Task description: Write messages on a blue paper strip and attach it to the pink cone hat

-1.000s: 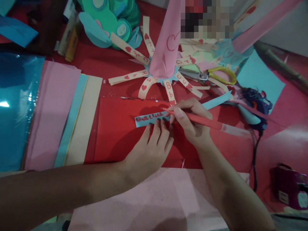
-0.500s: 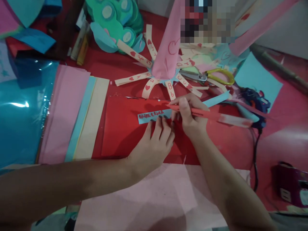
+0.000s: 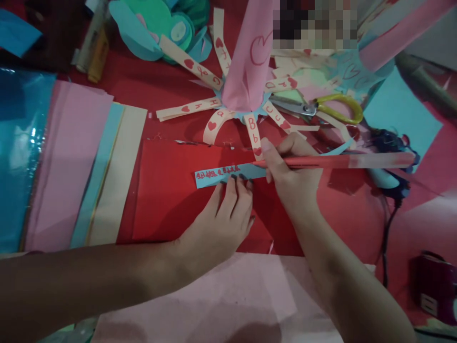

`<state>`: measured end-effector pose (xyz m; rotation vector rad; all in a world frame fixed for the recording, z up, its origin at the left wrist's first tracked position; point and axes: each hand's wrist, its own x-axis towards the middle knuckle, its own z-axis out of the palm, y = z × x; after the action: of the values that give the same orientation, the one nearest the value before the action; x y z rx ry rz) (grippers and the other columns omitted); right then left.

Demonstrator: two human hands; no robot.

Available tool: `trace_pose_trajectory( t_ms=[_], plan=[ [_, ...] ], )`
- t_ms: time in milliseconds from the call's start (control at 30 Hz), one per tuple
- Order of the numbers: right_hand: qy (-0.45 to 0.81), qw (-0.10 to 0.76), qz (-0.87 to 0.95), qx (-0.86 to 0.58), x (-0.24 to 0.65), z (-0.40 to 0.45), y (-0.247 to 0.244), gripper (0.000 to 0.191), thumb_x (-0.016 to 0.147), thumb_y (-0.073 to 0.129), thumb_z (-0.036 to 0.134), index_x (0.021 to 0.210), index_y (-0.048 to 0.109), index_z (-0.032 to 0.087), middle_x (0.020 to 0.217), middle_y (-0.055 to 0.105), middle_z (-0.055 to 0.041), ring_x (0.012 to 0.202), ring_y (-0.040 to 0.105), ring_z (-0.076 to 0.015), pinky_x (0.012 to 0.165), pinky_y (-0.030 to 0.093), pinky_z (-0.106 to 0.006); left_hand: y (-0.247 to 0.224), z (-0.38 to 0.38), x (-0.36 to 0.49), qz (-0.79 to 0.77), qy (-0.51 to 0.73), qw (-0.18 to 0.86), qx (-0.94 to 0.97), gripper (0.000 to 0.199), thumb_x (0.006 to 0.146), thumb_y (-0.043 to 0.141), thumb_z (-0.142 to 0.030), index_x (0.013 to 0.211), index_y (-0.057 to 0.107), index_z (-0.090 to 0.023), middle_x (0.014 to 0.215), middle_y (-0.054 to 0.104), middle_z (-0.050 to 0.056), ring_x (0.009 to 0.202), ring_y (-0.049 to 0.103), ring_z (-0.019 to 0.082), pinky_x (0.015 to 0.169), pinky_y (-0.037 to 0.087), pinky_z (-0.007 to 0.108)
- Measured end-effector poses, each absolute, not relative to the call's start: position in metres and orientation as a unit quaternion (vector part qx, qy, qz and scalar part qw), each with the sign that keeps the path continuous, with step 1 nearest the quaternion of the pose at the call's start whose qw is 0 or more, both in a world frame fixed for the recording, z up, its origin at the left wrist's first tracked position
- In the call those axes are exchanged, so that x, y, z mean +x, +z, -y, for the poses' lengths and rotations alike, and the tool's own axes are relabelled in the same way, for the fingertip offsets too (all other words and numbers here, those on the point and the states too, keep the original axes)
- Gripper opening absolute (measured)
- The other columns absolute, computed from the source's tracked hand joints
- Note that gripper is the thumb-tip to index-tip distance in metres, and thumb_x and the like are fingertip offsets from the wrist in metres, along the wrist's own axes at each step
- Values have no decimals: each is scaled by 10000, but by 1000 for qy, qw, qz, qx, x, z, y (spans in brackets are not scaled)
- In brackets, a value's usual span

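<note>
One row of red writing done at left end of the narrow light-blue paper strip (image 3: 258, 171) on the flat red rectangular sheet (image 3: 160, 200), stretch rightward bare, remainder partly hidden behind right hand (image 3: 294, 178), clamped on slim red pen (image 3: 321, 162); left hand (image 3: 224, 212), fingers slightly apart, rests at strip's near edge.

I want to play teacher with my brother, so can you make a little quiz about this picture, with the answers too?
1. Which hand is holding the red pen?

2. What colour are the handles of the scissors?
a) blue
b) yellow
c) black

3. True or false: the left hand is touching the blue strip that has red writing on it.

Key:
1. The right hand.
2. b) yellow.
3. True.
</note>
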<state>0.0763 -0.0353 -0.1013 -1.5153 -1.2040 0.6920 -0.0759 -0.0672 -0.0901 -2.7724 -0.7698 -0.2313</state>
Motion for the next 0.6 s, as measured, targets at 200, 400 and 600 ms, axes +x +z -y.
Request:
trace_pose_trajectory(
  t_ms=[200, 400, 600],
  plan=[
    [297, 479, 545, -620, 79, 38, -102, 354, 797, 598, 346, 551, 385, 206, 474, 406, 72, 412, 376, -49, 413, 339, -222, -88, 67, -76, 263, -79, 123, -954, 407, 893, 429, -239, 1159, 569, 35, 1107, 642, 175, 1016, 611, 271, 827, 512, 346],
    [278, 445, 576, -627, 79, 40, -99, 343, 817, 572, 309, 538, 408, 197, 472, 411, 66, 425, 376, -48, 436, 322, -226, -87, 66, -76, 270, -83, 123, -951, 383, 898, 401, -223, 1116, 605, 17, 1088, 655, 154, 988, 620, 257, 818, 512, 329],
    [253, 439, 590, -628, 77, 39, -98, 338, 816, 566, 287, 530, 414, 191, 494, 414, 64, 446, 379, -53, 450, 329, -228, -89, 67, -76, 274, -83, 109, -952, 405, 894, 415, -234, 1142, 578, 42, 1100, 640, 176, 1016, 602, 278, 838, 496, 354]
  ],
)
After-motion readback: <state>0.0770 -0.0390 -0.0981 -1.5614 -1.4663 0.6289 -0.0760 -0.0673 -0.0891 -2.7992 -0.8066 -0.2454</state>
